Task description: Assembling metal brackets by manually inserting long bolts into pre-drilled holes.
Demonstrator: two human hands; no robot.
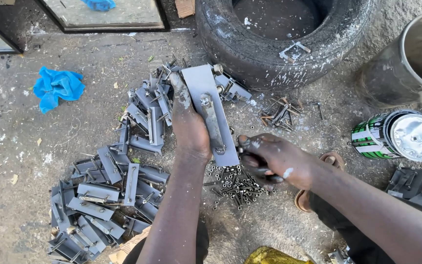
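Head view shows a large black rubber tyre (pixel 269 44) spattered with white at the top. Below and left of the tyre spreads a heap of grey steel latch plates (pixel 108 190). Just below the tyre, the left hand (pixel 189 124) clamps a flat grey steel plate with a sliding bolt (pixel 211 115), fingers wrapped along its left edge. At the plate's lower end, the right hand (pixel 274 159) pinches a dark tool, fingers closed. Small loose screws (pixel 233 186) lie beneath. Fastening seems underway; steady alignment likely matters next.
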